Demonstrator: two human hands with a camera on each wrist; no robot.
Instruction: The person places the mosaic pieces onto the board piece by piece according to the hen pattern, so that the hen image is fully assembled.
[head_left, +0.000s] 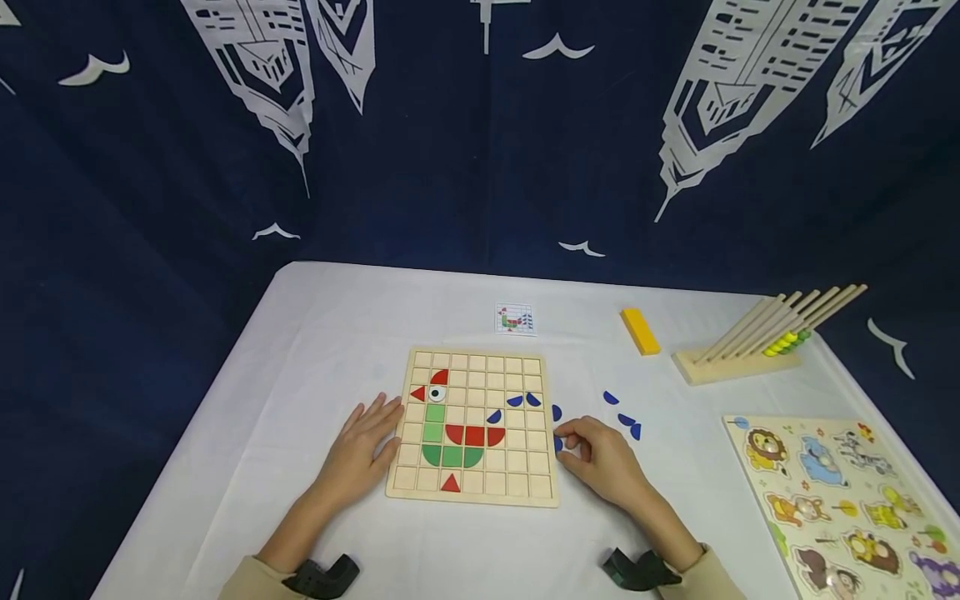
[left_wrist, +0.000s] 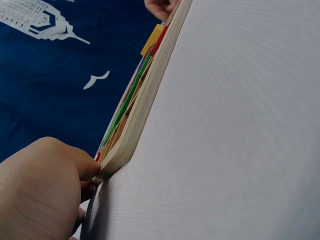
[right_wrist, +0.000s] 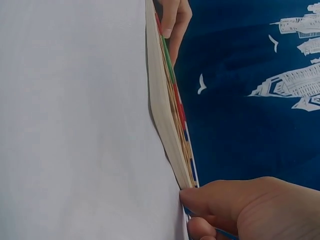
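A wooden grid board (head_left: 476, 494) lies flat on the white table, with red, green and blue pieces and an eye tile (head_left: 437, 393) set in its squares. Against the board's left edge rests my left hand (head_left: 362, 450), fingers spread and fairly straight. Thumb and index finger of my right hand (head_left: 602, 461) pinch a blue semicircle piece (head_left: 558, 444) beside the right edge. Just above those fingertips lies another blue piece (head_left: 557, 412). In the right wrist view the thumb (right_wrist: 200, 199) is right at the board's corner, and some blue shows beneath it.
Several loose blue pieces (head_left: 627, 420) lie right of the board. Behind it is a small pattern card (head_left: 515, 319). A yellow block (head_left: 640, 332), a peg stand with beads (head_left: 738, 364) and an animal puzzle board (head_left: 828, 479) occupy the right side.
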